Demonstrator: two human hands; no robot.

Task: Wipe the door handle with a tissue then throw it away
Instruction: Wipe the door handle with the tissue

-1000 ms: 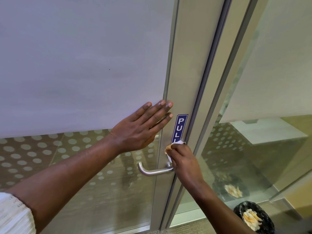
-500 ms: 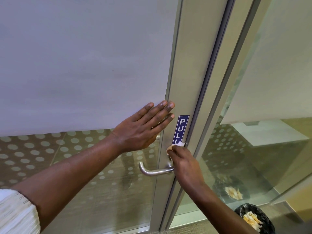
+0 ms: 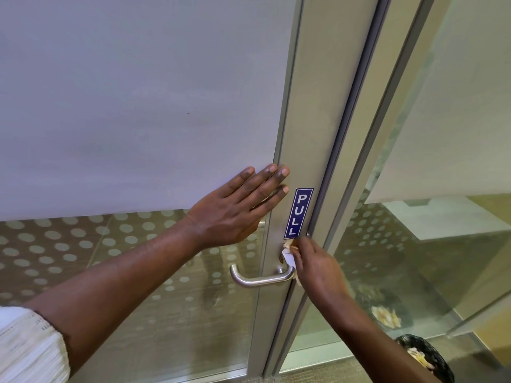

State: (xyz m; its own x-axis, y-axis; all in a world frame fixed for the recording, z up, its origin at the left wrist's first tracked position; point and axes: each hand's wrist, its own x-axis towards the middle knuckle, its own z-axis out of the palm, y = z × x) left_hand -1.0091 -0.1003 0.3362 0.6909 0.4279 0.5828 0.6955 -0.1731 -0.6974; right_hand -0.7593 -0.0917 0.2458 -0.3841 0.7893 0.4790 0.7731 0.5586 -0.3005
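A brushed steel lever door handle (image 3: 257, 280) juts left from the metal frame of a glass door. My right hand (image 3: 315, 268) grips a crumpled white tissue (image 3: 288, 257) against the frame just above the handle's base, below a blue PULL sticker (image 3: 299, 212). Most of the tissue is hidden under the fingers. My left hand (image 3: 235, 210) lies flat with straight fingers on the door glass and frame edge, above and left of the handle.
A bin with a black liner (image 3: 427, 359) holding crumpled paper stands on the floor at the lower right, beyond the door's edge. Frosted film and dot patterns cover the door glass (image 3: 138, 106). A fixed glass panel (image 3: 442, 189) runs along the right.
My right hand with the tissue has shifted slightly up and off the handle's base toward the sticker's lower edge. My left hand has stayed flat on the door.
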